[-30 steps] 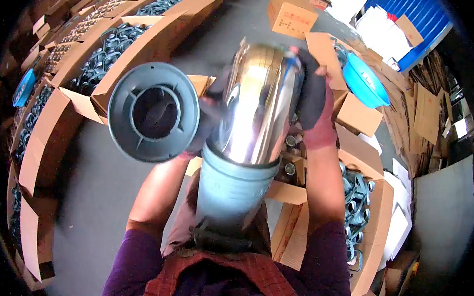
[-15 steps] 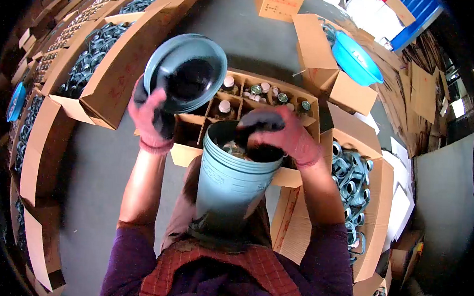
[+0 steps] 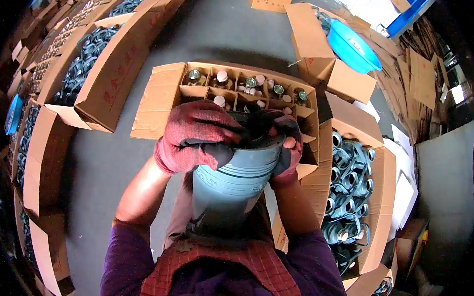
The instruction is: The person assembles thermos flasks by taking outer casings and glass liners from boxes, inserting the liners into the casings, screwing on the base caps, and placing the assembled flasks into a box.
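A grey-blue plastic bucket (image 3: 227,184) stands upright between my knees, with ridges below its rim. My left hand (image 3: 198,138), in a red glove with dark fingers, is curled over the left side of the rim. Across from it, my right hand (image 3: 284,145) grips the right side, gloved alike, its thumb outside. The bucket's mouth is dark and mostly covered by both hands, so its contents are hidden. The round dish-like lid is not clearly visible. Just beyond sits an open carton (image 3: 157,99) with dividers, holding several capped bottles (image 3: 221,79).
At right, an open box (image 3: 380,207) holds several grey-blue handled plastic parts (image 3: 352,177). A blue basin (image 3: 352,47) rests on a box at the upper right. Long cartons (image 3: 112,89) of similar parts line the left. Flattened cardboard (image 3: 422,84) is piled at far right.
My left hand has brought the round lid from the upper left down to the bucket, where it is lost from sight. My right hand has moved from inside the mouth to the right rim.
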### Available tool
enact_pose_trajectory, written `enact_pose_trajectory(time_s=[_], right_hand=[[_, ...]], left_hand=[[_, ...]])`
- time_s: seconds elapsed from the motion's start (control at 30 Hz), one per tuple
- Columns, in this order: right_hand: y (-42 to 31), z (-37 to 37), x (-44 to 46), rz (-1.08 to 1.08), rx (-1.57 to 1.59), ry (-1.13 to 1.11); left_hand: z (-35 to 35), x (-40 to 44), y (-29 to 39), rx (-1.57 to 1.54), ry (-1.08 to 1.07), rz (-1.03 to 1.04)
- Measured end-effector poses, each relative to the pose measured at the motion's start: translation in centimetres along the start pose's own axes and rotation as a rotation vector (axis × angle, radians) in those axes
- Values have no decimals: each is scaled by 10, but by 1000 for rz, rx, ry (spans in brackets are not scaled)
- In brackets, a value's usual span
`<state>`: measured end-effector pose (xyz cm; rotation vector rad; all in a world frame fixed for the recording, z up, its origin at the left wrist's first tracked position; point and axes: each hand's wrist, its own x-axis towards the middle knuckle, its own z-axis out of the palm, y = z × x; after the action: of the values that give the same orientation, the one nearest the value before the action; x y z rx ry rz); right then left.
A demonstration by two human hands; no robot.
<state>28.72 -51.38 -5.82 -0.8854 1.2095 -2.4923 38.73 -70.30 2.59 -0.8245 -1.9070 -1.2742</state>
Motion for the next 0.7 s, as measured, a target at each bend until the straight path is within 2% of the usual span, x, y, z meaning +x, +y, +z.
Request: enact_pose_trajectory(time_s=[0.03, 0.13, 0.17, 0.27, 0.3, 0.37, 0.4, 0.43, 0.47, 0.5, 0.53, 0.6, 0.63, 0.7], right_hand=[[-10, 0, -1, 7, -114, -23], [-38, -5, 2, -35, -453, -151], [-37, 6, 5, -237, -458, -195], [-34, 12, -1, -171, -446, -149], [-39, 18, 0, -107, -530, -128], [-48, 15, 4, -3, -555, -228], [-49, 14, 8, 48, -565, -283], [-31, 11, 7, -154, -514, -215], [-29, 13, 8, -82, -437, -168], [-27, 15, 10, -15, -359, -118], [-26, 17, 12, 50, -282, -66], [-25, 19, 15, -93, -412, -57], [-26, 20, 15, -160, -481, -49], [-39, 27, 17, -165, -424, -58]], left_hand=[[-2, 0, -4, -31, -47, 40], [-15, 11, 16, 150, -303, -50], [-10, 21, 29, 200, -340, -92], [7, 34, 61, 567, -513, -298], [9, 33, 62, 594, -490, -298], [13, 29, 61, 651, -446, -299], [6, 23, 48, 407, -392, -289], [-10, 12, 26, 166, -329, -279], [-21, 1, 12, -71, -262, -265], [-24, -5, 10, -152, -167, -382], [-15, -11, 3, -159, -45, -315], [-6, -17, -5, -104, 111, -250], [-5, -20, -4, -105, 130, -291], [-2, -10, 8, -81, 143, -312]])
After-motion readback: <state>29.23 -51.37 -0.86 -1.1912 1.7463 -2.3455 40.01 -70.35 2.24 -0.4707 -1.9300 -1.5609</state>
